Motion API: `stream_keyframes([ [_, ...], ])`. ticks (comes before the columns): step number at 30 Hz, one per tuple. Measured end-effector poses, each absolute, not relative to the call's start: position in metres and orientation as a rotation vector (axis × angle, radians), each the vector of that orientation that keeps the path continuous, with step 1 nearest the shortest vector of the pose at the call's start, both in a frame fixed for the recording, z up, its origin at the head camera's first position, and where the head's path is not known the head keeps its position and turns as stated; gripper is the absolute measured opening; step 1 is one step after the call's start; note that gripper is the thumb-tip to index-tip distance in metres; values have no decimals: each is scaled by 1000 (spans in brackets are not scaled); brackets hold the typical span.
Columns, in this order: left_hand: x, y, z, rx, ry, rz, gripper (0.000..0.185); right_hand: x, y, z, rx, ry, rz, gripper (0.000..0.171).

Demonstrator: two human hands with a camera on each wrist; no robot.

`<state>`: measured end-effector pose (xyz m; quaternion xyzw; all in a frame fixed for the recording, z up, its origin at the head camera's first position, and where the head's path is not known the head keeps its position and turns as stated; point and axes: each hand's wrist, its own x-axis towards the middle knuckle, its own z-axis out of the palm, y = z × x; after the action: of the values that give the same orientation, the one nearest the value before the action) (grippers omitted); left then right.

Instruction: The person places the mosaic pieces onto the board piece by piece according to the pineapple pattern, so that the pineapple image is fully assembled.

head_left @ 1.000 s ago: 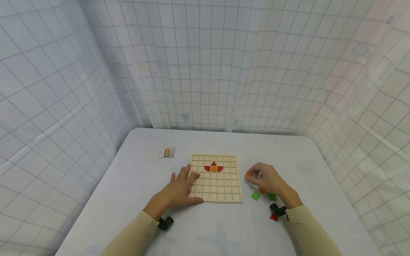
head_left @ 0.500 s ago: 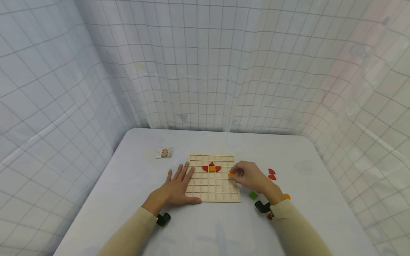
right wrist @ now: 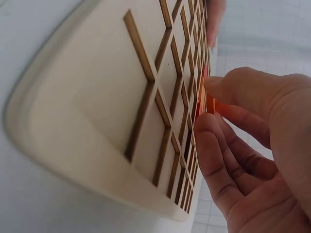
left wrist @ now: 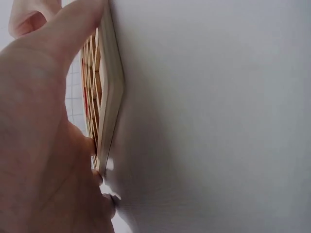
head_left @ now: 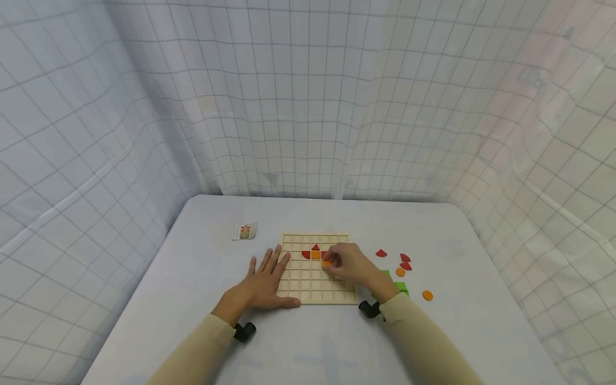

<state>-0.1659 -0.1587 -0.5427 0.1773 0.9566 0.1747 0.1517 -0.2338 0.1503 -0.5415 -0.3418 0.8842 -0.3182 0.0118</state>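
Observation:
A wooden grid board (head_left: 294,293) lies flat on the table. My left hand (head_left: 263,283) rests along its left side with fingers spread, the thumb at the front corner; the left wrist view shows that thumb over the board's rim (left wrist: 112,73). Over the middle of the grid, my right hand (head_left: 351,263) pinches a small orange piece (right wrist: 210,103) between thumb and fingers. Just behind it, an orange square (head_left: 315,255) sits in a cell, with a red triangle (head_left: 315,247) behind and a red quarter-round piece (head_left: 306,254) on its left. The fingers partly cover the red piece on its right.
To the board's right lie red quarter-round pieces (head_left: 381,253), orange discs (head_left: 428,295) and green squares (head_left: 401,287), some partly under the right forearm. A small picture card (head_left: 245,231) lies at back left. Gridded white curtains (head_left: 298,107) surround the table (head_left: 308,342).
My right hand has carried the orange piece leftward from the table right of the board to over the middle of the grid. My left hand stays at the board's left side.

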Motion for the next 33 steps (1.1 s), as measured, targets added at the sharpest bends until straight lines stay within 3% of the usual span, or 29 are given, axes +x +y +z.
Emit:
stream_keyframes([
  [10, -161, -151, -550, 550, 2828, 614, 115, -234, 140, -548, -1016, 2776, -993, 7],
  [33, -150, -136, -555, 491, 2875, 588, 122, -228, 123, -540, -1016, 2778, -937, 6],
])
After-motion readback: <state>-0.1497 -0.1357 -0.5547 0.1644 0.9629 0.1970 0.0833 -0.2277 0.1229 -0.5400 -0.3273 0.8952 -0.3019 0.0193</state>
